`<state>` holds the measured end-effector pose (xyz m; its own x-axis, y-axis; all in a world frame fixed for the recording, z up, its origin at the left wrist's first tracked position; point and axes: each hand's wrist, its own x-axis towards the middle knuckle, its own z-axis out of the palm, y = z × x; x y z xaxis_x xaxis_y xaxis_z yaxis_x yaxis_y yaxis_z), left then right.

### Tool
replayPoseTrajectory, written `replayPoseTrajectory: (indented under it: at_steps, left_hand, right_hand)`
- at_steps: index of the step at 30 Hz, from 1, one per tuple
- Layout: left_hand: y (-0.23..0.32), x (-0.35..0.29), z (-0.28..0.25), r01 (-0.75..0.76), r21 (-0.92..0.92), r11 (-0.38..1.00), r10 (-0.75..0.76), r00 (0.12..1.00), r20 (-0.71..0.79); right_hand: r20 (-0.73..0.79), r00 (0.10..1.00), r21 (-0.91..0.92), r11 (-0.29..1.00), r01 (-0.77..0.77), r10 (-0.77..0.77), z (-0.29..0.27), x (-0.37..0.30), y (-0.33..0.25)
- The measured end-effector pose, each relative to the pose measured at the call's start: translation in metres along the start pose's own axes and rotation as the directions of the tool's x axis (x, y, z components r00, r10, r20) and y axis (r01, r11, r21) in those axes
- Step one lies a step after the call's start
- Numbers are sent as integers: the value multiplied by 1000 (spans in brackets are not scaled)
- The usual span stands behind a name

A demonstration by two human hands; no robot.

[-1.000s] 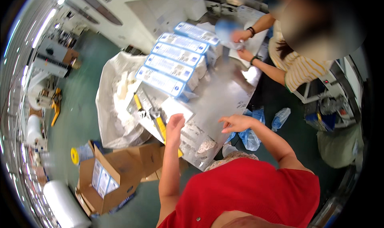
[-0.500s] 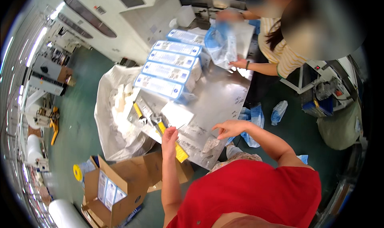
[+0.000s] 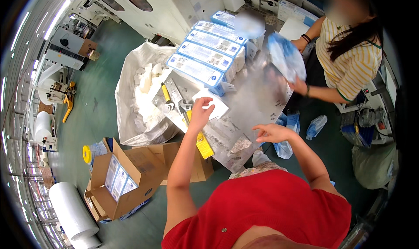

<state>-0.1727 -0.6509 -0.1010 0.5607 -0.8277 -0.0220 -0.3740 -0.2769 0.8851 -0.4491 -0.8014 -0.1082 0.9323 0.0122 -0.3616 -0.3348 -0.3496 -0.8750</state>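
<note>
My left hand [image 3: 200,113] hovers above the table, over the near edge of a white sheet [image 3: 218,108]. Its fingers are loosely bent and apart, with nothing seen in them. To the right, my right hand [image 3: 274,133] is over the table's edge, forefinger stretched out, also holding nothing. Under my left hand lie a yellow-handled tool [image 3: 166,92] and a yellow strip [image 3: 204,146]. Farther off, a row of blue-and-white packs [image 3: 205,52] stands on the metal table [image 3: 224,131].
Across the table a co-worker in a striped top holds a blue-and-white plastic bag [image 3: 286,57]. A large white sack of scraps [image 3: 124,96] stands left of the table. Below it is an open cardboard box [image 3: 144,166] with packs inside. Plastic bags [image 3: 316,127] lie on the green floor.
My left hand has moved forward and now reaches over the white sheet. The view has shifted. The co-worker has swung the plastic bag to the right, away from the packs.
</note>
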Motion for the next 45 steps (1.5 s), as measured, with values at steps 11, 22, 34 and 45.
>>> replayPoseTrajectory:
  at_steps: [11,22,34,45]
  left_hand:
    - [-38,129,0,-372,849,376,300,916,268]
    - [-25,127,26,-411,761,502,274,910,311]
    - [-38,133,61,-464,760,455,468,851,239]
    - [-16,88,46,-413,592,692,304,911,280]
  right_hand:
    - [-71,997,-16,999,-30,29,-18,-21,27]
    - [-37,998,102,994,-39,43,-25,-8,36]
    - [-44,998,-51,998,39,-41,-40,30,59]
    - [-629,767,-146,988,47,-129,-5,134,31]
